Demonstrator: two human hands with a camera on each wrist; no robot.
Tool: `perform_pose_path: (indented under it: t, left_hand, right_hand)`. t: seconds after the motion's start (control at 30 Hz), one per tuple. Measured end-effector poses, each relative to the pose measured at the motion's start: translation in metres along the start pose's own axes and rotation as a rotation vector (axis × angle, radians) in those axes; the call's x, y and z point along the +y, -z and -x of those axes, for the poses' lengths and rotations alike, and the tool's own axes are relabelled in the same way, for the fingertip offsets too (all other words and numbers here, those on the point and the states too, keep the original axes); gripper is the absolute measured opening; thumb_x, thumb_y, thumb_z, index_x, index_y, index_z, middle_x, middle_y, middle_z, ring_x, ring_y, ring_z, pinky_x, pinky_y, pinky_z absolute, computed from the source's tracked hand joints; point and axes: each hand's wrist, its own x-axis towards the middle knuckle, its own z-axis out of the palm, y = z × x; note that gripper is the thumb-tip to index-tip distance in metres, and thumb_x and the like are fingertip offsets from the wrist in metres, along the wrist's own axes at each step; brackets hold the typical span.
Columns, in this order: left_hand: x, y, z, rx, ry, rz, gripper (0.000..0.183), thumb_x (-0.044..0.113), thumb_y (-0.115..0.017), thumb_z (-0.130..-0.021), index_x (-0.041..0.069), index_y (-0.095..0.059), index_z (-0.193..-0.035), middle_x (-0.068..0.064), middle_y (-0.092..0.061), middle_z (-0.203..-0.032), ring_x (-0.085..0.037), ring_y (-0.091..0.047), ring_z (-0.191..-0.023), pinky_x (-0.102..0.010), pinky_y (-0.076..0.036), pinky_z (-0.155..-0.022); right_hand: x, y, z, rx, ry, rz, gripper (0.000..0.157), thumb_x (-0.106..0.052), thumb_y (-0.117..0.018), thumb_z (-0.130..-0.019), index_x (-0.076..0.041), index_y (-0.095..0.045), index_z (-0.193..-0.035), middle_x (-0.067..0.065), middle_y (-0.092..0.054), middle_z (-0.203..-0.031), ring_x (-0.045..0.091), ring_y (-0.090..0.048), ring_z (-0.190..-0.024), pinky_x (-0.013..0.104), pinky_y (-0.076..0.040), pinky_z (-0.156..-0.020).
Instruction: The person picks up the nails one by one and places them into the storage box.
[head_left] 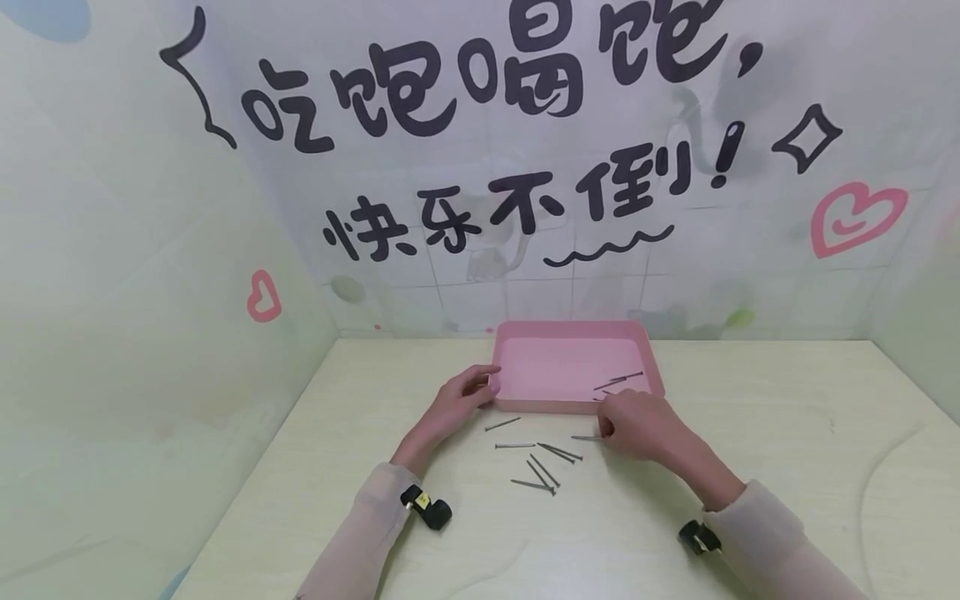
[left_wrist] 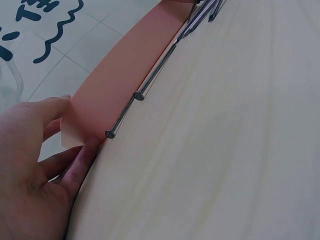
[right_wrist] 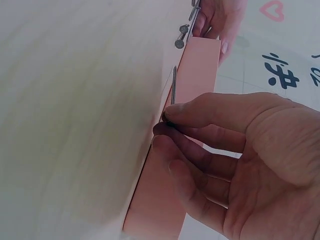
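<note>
Loose nails (head_left: 544, 471) are strewn over the tabletop (head_left: 600, 542), and one nail (right_wrist: 174, 85) is pinched in the right hand's grip (head_left: 639, 425), so pickup's apparently being done. A lift into the pink tray (head_left: 551, 407) is probably needed next; its left corner is held by the left hand (head_left: 459, 393), with a couple of nails (head_left: 627, 377) inside.

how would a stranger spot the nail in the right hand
On the table, find the pink tray, then the right hand by its near right corner. The nail pokes leftward from that hand, pinched, while the other nails lie loose.
</note>
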Motion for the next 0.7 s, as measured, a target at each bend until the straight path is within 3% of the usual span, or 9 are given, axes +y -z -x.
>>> perform_pose_path:
  t: [0.37,0.7]
  left_hand:
    - [0.001,0.0,0.002,0.004,-0.003,0.007,0.043,0.029,-0.062,-0.105,0.021,-0.057,-0.147,-0.01,-0.063,-0.144,-0.024,-0.065,-0.124,-0.04,-0.056,-0.106]
    - [0.001,0.0,0.002,0.009,-0.007,-0.008,0.043,0.031,-0.062,-0.105,0.022,-0.058,-0.146,-0.01,-0.063,-0.144,-0.024,-0.065,-0.126,-0.04,-0.056,-0.107]
  right_hand:
    - [-0.001,0.011,0.001,0.023,0.024,0.024,0.026,-0.003,-0.075,-0.085,-0.019,-0.066,-0.067,-0.007,-0.052,-0.061,0.01,-0.045,-0.059,0.023,-0.035,-0.054]
    - [0.002,0.016,0.003,0.07,0.05,0.008,0.024,-0.003,-0.072,-0.086,-0.019,-0.065,-0.07,-0.008,-0.053,-0.065,0.009,-0.044,-0.061,0.024,-0.034,-0.052]
